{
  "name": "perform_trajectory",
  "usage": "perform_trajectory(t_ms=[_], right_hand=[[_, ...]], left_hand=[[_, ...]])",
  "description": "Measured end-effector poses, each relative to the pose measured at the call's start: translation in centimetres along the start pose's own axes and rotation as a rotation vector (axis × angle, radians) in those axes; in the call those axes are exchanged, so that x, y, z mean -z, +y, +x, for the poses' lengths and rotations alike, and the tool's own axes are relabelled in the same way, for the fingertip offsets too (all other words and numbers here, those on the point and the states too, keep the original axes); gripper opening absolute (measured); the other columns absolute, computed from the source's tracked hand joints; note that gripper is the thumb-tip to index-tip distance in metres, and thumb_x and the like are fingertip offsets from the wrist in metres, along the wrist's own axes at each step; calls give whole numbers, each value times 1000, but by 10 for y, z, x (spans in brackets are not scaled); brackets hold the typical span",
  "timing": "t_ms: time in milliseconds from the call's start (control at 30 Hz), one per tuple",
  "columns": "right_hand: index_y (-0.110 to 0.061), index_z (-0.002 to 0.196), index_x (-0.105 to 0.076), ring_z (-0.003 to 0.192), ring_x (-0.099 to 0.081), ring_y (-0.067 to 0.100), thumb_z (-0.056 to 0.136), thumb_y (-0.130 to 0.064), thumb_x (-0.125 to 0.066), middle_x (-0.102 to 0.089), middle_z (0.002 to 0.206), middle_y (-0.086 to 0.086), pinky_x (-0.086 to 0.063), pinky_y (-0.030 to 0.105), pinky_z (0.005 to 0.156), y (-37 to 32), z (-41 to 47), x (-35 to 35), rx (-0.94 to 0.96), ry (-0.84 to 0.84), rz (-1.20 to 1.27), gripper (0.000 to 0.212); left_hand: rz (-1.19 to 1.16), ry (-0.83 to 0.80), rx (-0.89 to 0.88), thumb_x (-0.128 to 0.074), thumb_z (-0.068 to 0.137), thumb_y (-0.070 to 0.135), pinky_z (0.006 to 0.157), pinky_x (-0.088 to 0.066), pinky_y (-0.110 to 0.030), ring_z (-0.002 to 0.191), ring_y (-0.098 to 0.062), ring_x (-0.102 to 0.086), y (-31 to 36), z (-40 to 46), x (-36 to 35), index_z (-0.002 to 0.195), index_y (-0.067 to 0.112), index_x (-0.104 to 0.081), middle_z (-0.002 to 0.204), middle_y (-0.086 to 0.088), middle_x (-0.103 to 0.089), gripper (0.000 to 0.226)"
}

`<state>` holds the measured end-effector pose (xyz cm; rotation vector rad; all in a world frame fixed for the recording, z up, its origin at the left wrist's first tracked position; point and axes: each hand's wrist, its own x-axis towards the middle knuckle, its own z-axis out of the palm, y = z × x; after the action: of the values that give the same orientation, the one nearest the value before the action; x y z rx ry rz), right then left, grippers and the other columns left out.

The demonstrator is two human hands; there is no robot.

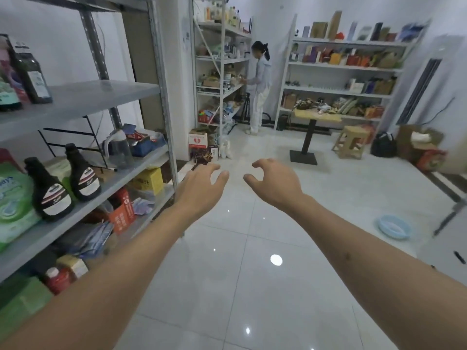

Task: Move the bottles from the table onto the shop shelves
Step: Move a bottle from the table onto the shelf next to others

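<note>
Both hands out, nothing held
The left hand [202, 184] and right hand [274, 181] hung loosely curled above the floor; two brown bottles [64, 184] stood on the shelf [75, 99] at nine o'clock.

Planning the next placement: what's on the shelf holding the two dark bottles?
Beside the two dark bottles sit a green pack, a clear jug and a wire rack. The shelf's back is hidden.

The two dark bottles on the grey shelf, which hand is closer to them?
Left. The left hand hovers empty just right of the shelf holding the two dark bottles; the right hand hangs farther right over the floor.
</note>
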<state>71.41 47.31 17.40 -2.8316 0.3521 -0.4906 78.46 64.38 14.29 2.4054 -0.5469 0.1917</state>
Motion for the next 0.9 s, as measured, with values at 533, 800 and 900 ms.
perform_trajectory(t_ms=[533, 800, 900], right_hand=[[-22, 140, -55, 129, -52, 24, 97, -64, -43, -55, 145, 1, -39, 41, 104, 76, -241, 55, -373, 33, -89, 61], [-23, 141, -54, 129, -52, 25, 97, -64, -43, -54, 146, 2, -40, 40, 100, 129, -359, 105, -539, 61, -134, 62], [-23, 142, -54, 128, -54, 26, 96, -66, -44, -55, 146, 4, -43, 41, 100, 156, -396, 125, -590, 75, -158, 63]], left_hand=[[-17, -254, -196, -31, 102, 60, 109, -35, -46, 141, -25, -39, 80, -180, -38, 148, 27, -46, 155, 2, -44, 58], [-75, -372, -326, -30, 102, 61, 110, -35, -46, 141, -24, -39, 158, -263, -79, 149, 28, -45, 156, 2, -43, 59], [-102, -404, -374, -30, 103, 60, 110, -35, -46, 142, -24, -39, 193, -287, -94, 149, 28, -44, 156, 1, -43, 58]])
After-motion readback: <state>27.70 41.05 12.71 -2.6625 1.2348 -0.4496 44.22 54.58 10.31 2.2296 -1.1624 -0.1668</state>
